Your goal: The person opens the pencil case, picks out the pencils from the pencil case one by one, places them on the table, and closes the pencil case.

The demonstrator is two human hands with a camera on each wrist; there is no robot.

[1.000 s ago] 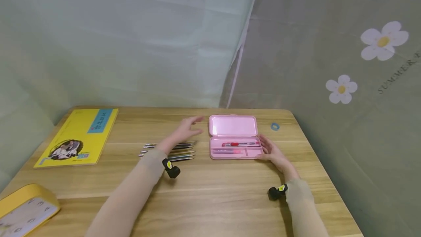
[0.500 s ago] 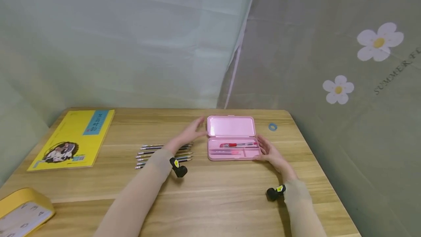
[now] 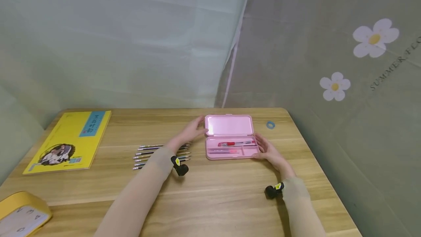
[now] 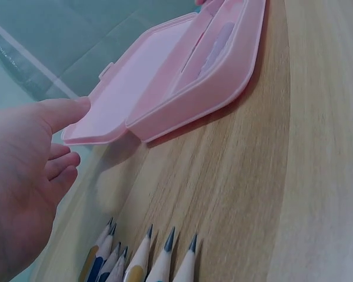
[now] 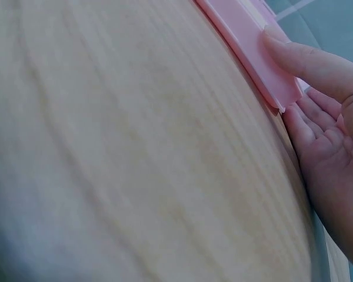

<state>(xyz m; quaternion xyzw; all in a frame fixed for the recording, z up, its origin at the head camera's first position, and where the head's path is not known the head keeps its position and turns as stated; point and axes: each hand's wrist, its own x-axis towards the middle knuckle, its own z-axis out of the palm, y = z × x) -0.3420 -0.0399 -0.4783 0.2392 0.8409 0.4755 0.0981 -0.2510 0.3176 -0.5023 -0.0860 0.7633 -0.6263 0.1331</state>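
A pink pencil case (image 3: 248, 156) lies with its lid (image 3: 228, 125) folded back. A clear pen with red parts (image 3: 230, 143) lies in its rear compartment, and a pinkish pen (image 3: 223, 151) in the front one. My left hand (image 3: 190, 131) is at the lid's left edge. In the left wrist view its thumb overlaps the lid's rim, and several loosely bent fingers show below. My right hand (image 3: 271, 155) holds the case's right end, thumb over the front rim and fingers along the side. Several pencils (image 4: 163, 258) lie below my left hand, points towards the case.
A yellow book (image 3: 69, 140) lies at the table's back left, and a yellow clock (image 3: 27, 211) stands at the front left. A small blue ring (image 3: 270, 125) lies right of the case. Pale cloth (image 3: 131, 46) hangs behind the wooden table (image 3: 223, 200).
My left hand has moved right, from beside the pencil case to its lid edge. My right hand stays at the case's right end. The view has turned slightly right.
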